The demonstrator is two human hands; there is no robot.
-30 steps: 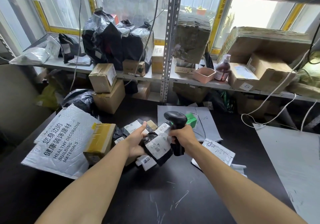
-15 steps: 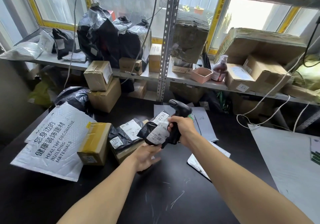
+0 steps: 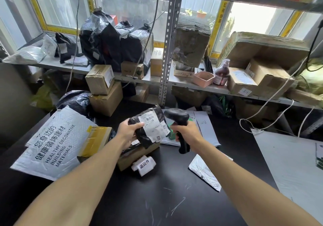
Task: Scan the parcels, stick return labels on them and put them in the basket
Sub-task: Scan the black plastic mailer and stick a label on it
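Observation:
My left hand point(image 3: 128, 132) grips a black plastic parcel point(image 3: 148, 127) by its left end and holds it above the table, its white shipping label facing up. My right hand point(image 3: 186, 133) grips the handle of a black barcode scanner point(image 3: 178, 119), whose head sits just right of the parcel's label. Below the parcel lie a small roll of white return labels point(image 3: 144, 165) with printed characters and a flat brown box point(image 3: 136, 155). No basket is in view.
A large white bubble mailer point(image 3: 52, 143) and a yellow-taped box point(image 3: 95, 141) lie at left. Grey mailers point(image 3: 204, 126) sit behind the scanner, a white mailer point(image 3: 204, 174) at right. Stacked cartons point(image 3: 103, 89) and metal shelving point(image 3: 166, 50) with parcels stand behind. A grey sheet point(image 3: 293, 164) covers the right side.
My left hand has picked up a black parcel and lifted it beside the scanner. The return label roll now lies uncovered on the table. The scanner stayed in my right hand.

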